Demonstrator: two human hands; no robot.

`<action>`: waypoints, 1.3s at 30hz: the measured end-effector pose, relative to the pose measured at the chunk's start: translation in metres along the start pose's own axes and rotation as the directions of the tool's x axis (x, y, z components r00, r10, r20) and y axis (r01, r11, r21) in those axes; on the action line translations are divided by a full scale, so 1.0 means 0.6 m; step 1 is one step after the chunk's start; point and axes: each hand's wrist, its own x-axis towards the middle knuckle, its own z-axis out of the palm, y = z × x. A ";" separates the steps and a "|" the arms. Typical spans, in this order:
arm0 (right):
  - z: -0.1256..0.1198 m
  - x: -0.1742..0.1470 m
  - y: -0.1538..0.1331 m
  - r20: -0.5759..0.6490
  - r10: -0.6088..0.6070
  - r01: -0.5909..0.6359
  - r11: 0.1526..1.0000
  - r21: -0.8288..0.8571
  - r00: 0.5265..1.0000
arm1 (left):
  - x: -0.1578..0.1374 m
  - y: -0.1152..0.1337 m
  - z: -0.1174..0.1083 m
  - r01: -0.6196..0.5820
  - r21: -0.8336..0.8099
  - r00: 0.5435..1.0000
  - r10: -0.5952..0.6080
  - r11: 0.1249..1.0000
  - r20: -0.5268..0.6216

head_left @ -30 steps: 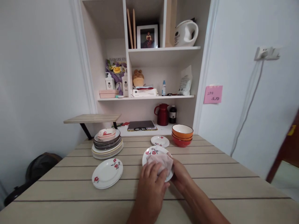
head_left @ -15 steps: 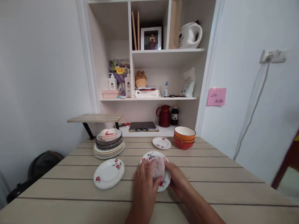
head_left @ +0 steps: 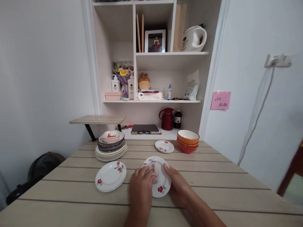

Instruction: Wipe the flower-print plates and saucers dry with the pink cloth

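Note:
My right hand [head_left: 178, 182] grips the right rim of a white plate [head_left: 163, 178] with red flowers, thumb on top and fingers underneath. The plate is tilted a little above the table. Pressed to its upper left face is a pale, thin cloth [head_left: 155, 171], slightly blurred, with my left hand [head_left: 142, 181] closed on it. Left of my hands lie more flowered plates [head_left: 110, 176], stacked flat. Farther back sits a small pair of flowered saucers [head_left: 164, 146].
A tall stack of plates [head_left: 111, 153] topped by small dishes stands back left, under a raised wooden shelf [head_left: 98, 119]. Orange and red bowls [head_left: 188, 142] are stacked back right. Behind the slatted table [head_left: 78, 201] are a red jug [head_left: 167, 119], a dark bottle [head_left: 177, 119] and glasses [head_left: 144, 132].
My left hand has slid the cloth leftward across the plate, uncovering its middle and right side. The right hand keeps its hold on the rim. The camera view has shifted slightly.

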 end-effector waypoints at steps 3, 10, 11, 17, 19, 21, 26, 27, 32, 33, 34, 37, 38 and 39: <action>0.011 -0.004 0.010 0.018 0.018 -0.018 1.000 0.002 1.000 | 0.004 0.001 -0.005 0.002 -0.019 1.000 -0.002 1.000 -0.005; -0.011 0.003 -0.019 -0.088 0.082 -0.067 0.986 0.153 0.993 | 0.010 0.038 -0.019 -0.307 -0.259 0.948 0.319 0.916 0.006; -0.016 0.003 -0.025 -0.105 0.066 -0.048 0.986 0.161 0.992 | 0.010 0.040 -0.019 -0.301 -0.255 0.950 0.313 0.919 0.006; -0.025 0.007 -0.021 -0.142 0.044 -0.031 0.995 0.093 0.989 | 0.007 0.019 -0.011 -0.149 -0.154 0.988 0.152 0.977 0.011; -0.019 0.008 -0.006 -0.098 0.068 -0.062 0.996 0.065 0.993 | 0.007 0.010 -0.007 -0.095 -0.122 0.996 0.094 0.988 -0.010; -0.010 0.007 0.007 -0.054 0.083 -0.080 0.996 0.049 0.995 | 0.008 0.005 -0.005 -0.059 -0.104 0.998 0.056 0.993 -0.028; -0.003 0.006 0.009 -0.037 0.051 -0.046 0.991 0.124 0.998 | 0.013 0.022 -0.014 -0.183 -0.206 0.981 0.193 0.961 0.028; -0.006 0.006 0.003 -0.043 0.049 -0.043 0.989 0.144 0.998 | 0.013 0.028 -0.016 -0.218 -0.247 0.971 0.235 0.944 0.043; -0.029 0.008 -0.026 -0.145 0.034 -0.006 0.982 0.187 0.989 | 0.015 0.039 -0.023 -0.247 -0.325 0.956 0.284 0.913 0.073; -0.031 0.009 -0.029 -0.159 0.031 0.000 0.981 0.193 0.987 | 0.015 0.035 -0.022 -0.234 -0.310 0.960 0.269 0.922 0.075; -0.031 0.010 -0.029 -0.166 0.028 0.005 0.981 0.192 0.986 | 0.014 0.031 -0.019 -0.219 -0.289 0.966 0.250 0.932 0.073; -0.025 0.009 -0.025 -0.170 0.044 -0.018 0.988 0.156 0.984 | 0.012 0.014 -0.010 -0.150 -0.222 0.986 0.161 0.963 0.031; -0.021 0.007 -0.022 -0.174 0.058 -0.034 0.990 0.136 0.983 | 0.012 0.010 -0.007 -0.127 -0.206 0.991 0.132 0.970 0.010; -0.016 0.006 -0.018 -0.177 0.071 -0.051 0.992 0.117 0.982 | 0.011 0.006 -0.005 -0.113 -0.197 0.993 0.113 0.974 -0.011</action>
